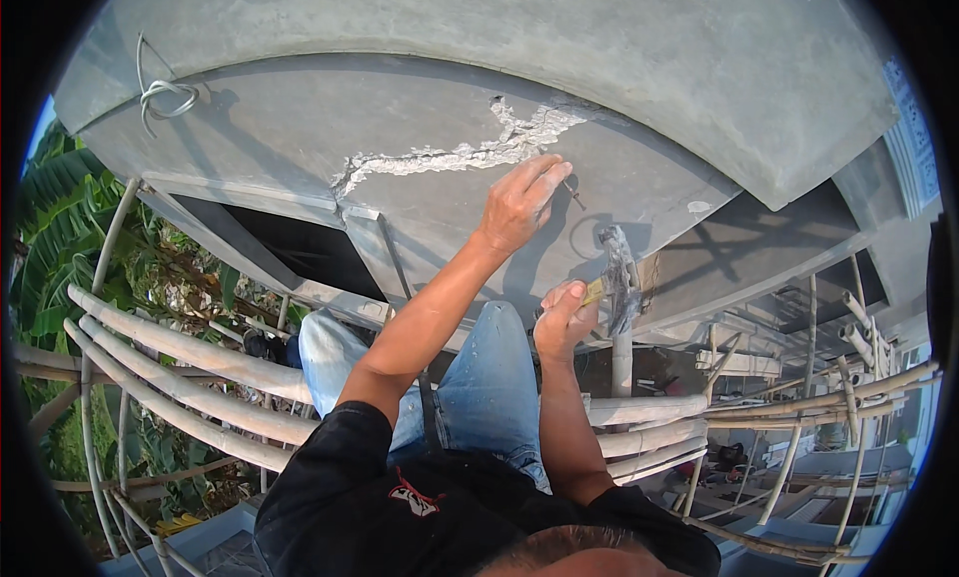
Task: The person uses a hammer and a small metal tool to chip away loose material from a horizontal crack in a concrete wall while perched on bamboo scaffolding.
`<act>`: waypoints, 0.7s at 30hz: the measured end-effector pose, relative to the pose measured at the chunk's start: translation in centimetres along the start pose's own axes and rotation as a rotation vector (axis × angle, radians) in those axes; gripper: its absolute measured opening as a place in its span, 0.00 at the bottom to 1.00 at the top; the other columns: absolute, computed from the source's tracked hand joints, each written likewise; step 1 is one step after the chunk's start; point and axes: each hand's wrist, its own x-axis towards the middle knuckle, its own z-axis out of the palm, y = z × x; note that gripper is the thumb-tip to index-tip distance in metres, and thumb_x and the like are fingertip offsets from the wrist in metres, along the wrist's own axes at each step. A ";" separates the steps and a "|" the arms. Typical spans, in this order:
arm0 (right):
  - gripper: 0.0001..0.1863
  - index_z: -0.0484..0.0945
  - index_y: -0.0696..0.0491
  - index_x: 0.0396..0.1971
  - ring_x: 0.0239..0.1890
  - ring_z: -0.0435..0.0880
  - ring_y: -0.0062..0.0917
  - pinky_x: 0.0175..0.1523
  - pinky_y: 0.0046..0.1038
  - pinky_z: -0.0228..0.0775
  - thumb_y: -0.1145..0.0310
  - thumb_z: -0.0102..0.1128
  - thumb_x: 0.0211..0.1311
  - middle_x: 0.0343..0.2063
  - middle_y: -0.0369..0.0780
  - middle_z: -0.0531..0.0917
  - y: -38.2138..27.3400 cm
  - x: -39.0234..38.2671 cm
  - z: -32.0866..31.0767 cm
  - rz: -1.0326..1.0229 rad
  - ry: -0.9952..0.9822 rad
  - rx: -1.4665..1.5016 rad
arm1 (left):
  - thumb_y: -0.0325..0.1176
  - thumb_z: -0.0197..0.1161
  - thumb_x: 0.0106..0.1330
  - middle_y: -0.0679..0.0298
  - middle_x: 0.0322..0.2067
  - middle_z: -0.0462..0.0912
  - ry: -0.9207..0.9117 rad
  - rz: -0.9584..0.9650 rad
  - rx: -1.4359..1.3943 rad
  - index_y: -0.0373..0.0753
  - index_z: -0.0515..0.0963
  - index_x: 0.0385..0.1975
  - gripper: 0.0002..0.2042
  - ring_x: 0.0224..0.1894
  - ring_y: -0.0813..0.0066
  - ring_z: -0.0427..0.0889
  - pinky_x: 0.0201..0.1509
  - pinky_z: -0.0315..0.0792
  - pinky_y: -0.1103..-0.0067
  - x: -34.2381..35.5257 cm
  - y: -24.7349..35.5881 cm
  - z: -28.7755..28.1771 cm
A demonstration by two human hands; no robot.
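A jagged, chipped crack (440,160) with pale broken plaster runs across the grey wall (400,107) in front of me. My left hand (524,202) is closed at the crack's lower right edge. A thin dark metal rod (574,194) sticks out past its fingers; the rest of it is hidden by the hand. Lower and to the right, my right hand (564,317) is wrapped around the short yellowish handle of a hammer (620,275). The hammer's grey, plaster-crusted head is apart from the rod and the left hand.
Bamboo poles (190,347) form scaffolding to my left, with more bamboo scaffolding (799,407) to my right. A wire loop (168,99) hangs on the wall at upper left. A dark opening (300,245) lies below the crack. Banana leaves (65,207) grow at far left.
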 end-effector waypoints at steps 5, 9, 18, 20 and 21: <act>0.24 0.63 0.53 0.19 0.14 0.63 0.18 0.21 0.24 0.59 0.53 0.46 0.73 0.13 0.31 0.64 1.6 0.5 0.3 0.114 -0.103 -0.237 | 0.16 0.62 0.44 0.59 0.45 0.81 -0.009 0.020 -0.045 0.40 0.77 0.47 0.25 0.46 0.59 0.82 0.45 0.80 0.71 -0.3 -0.3 0.0; 0.23 0.64 0.54 0.21 0.15 0.64 0.17 0.21 0.24 0.59 0.53 0.45 0.73 0.13 0.31 0.64 0.7 0.3 -0.2 -0.073 -0.077 -0.091 | 0.16 0.63 0.44 0.60 0.44 0.81 0.009 0.036 -0.030 0.40 0.78 0.47 0.25 0.46 0.59 0.82 0.45 0.80 0.70 0.0 -0.4 -0.2; 0.19 0.68 0.55 0.22 0.18 0.68 0.19 0.22 0.24 0.58 0.58 0.48 0.71 0.17 0.36 0.71 -0.5 0.7 -0.9 -0.037 -0.061 -0.072 | 0.15 0.64 0.45 0.58 0.44 0.82 0.040 0.022 -0.078 0.39 0.79 0.45 0.23 0.43 0.59 0.83 0.44 0.80 0.72 0.3 -0.7 -0.1; 0.20 0.68 0.56 0.23 0.16 0.67 0.19 0.22 0.24 0.58 0.58 0.48 0.72 0.14 0.35 0.68 1.4 0.6 -1.2 0.056 -0.012 -0.355 | 0.17 0.64 0.46 0.60 0.44 0.81 0.024 0.003 -0.067 0.40 0.78 0.46 0.23 0.46 0.60 0.82 0.46 0.80 0.70 0.0 -0.4 -0.1; 0.19 0.68 0.56 0.23 0.16 0.67 0.18 0.22 0.24 0.58 0.59 0.48 0.72 0.14 0.35 0.68 1.3 0.6 -1.2 0.012 -0.036 -0.374 | 0.17 0.64 0.46 0.60 0.44 0.81 0.023 0.003 -0.064 0.40 0.78 0.46 0.23 0.46 0.60 0.82 0.46 0.80 0.70 -0.1 -0.5 -0.4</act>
